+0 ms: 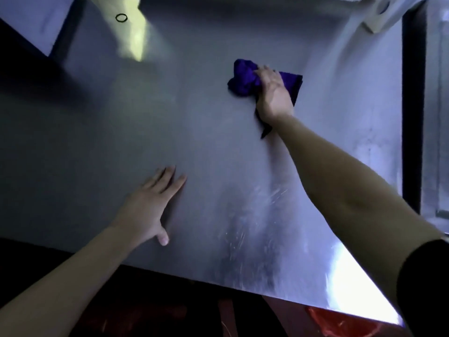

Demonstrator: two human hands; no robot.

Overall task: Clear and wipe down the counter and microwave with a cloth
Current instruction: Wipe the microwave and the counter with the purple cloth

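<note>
- Steel makes up the big flat grey counter [116, 142]. It is smooth and shiny, with fine scratches and pale smears near 5 o'clock.
- At about 1 o'clock lies the soft purple cloth [243, 79], bunched up into a lump. It is touching the counter top.
- The right hand [273, 93] sits on top of the cloth. Its fingers bend over the bunched part and hold it, and a dark corner of the cloth pokes out under the wrist.
- The left hand [148, 205] is at about 7 o'clock, well apart from the cloth. It rests flat on the steel with fingers straight and a little spread, and it holds nothing.
- A thin black ring [121, 18] lies alone on the counter at 11 o'clock, next to a yellow patch of light [133, 37].
- A tall dark frame [413, 105] stands along the counter edge at 3 o'clock. I cannot tell what it belongs to.
- A blurry white thing [379, 18] is at the far corner, near 1 o'clock.
- A black sleeve [425, 283] covers the right upper arm at 4 o'clock.
- Below the near edge of the counter, at 6 o'clock, a dark red floor [340, 322] shows.
</note>
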